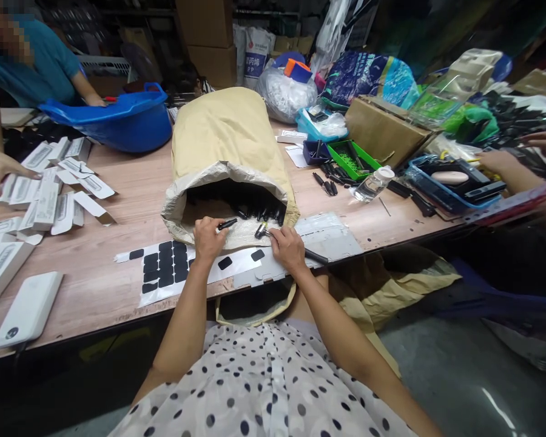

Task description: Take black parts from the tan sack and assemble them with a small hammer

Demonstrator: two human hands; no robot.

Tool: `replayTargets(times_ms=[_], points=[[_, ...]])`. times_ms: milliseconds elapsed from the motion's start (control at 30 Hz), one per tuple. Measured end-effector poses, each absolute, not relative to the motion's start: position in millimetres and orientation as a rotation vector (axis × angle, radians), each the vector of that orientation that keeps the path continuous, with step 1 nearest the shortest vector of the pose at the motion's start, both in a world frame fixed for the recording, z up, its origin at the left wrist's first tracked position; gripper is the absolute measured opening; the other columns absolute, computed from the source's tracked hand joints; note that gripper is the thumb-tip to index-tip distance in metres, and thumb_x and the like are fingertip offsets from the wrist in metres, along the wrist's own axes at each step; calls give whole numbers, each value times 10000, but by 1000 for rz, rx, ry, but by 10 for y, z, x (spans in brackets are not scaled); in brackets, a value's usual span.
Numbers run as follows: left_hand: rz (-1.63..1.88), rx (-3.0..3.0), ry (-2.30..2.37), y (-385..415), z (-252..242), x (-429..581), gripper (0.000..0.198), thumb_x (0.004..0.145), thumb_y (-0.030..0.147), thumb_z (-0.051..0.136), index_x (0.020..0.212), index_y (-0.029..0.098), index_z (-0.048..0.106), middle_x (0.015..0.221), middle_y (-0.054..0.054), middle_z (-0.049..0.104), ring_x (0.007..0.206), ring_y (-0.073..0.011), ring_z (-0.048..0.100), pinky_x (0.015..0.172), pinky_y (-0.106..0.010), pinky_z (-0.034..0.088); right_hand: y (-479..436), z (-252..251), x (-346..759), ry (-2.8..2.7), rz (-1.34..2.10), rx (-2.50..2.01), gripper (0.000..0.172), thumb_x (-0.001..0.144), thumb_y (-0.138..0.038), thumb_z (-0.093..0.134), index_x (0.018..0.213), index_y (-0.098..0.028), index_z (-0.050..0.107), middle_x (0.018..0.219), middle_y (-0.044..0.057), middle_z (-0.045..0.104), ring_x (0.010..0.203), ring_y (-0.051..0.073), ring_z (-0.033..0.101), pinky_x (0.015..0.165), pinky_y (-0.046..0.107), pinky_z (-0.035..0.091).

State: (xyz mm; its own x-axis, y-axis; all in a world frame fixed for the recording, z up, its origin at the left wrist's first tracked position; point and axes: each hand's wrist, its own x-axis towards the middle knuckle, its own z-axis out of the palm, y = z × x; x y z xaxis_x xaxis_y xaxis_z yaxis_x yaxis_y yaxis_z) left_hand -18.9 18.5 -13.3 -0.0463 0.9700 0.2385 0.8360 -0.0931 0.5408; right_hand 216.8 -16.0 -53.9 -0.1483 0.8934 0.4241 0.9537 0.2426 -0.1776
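Observation:
My left hand (208,240) is closed around a small black stick-shaped part (227,224) at the mouth of a tan paper sack (227,139) lying on its side. My right hand (287,247) grips a black tool with a metal-tipped head (261,231); its long handle (316,257) juts out to the right. Inside the sack lie several more black parts (259,212). Under my hands lies a white backing sheet with black oval stickers (164,267), and two loose stickers (225,263) lie between my wrists.
A white power bank (27,309) lies at the near left. White cartons (45,200) spread before a person in teal beside a blue tub (118,121). Right: a green tray (352,159), a clear bottle (373,183), a cardboard box (382,130), another person's hands.

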Motion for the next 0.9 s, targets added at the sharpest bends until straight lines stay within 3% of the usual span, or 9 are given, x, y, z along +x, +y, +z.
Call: replayTargets(times_ms=[200, 600, 900], points=[[963, 2071, 1556, -428, -289, -48, 204, 836, 251, 661, 1018, 264, 752, 886, -34, 667, 915, -246, 569, 853, -399, 494, -157, -536, 2182, -2077, -189, -1691, 273, 951, -222, 510, 1128, -247, 716, 900, 74, 597, 884, 227, 493, 733, 304, 366], [917, 1977, 1619, -489, -483, -21, 142, 801, 227, 689, 934, 241, 738, 867, -35, 671, 909, -240, 589, 848, -392, 510, -155, -507, 2221, -2085, -112, -1691, 293, 975, -229, 494, 1163, -250, 718, 900, 77, 613, 892, 224, 525, 750, 306, 412], [901, 1984, 1633, -496, -498, -3, 199, 797, 230, 690, 982, 248, 760, 872, -35, 647, 915, -238, 583, 874, -391, 501, -595, -383, 1966, -1989, 211, -1411, 362, 1024, -253, 395, 1237, -237, 687, 953, 64, 688, 918, 189, 616, 846, 288, 504]])
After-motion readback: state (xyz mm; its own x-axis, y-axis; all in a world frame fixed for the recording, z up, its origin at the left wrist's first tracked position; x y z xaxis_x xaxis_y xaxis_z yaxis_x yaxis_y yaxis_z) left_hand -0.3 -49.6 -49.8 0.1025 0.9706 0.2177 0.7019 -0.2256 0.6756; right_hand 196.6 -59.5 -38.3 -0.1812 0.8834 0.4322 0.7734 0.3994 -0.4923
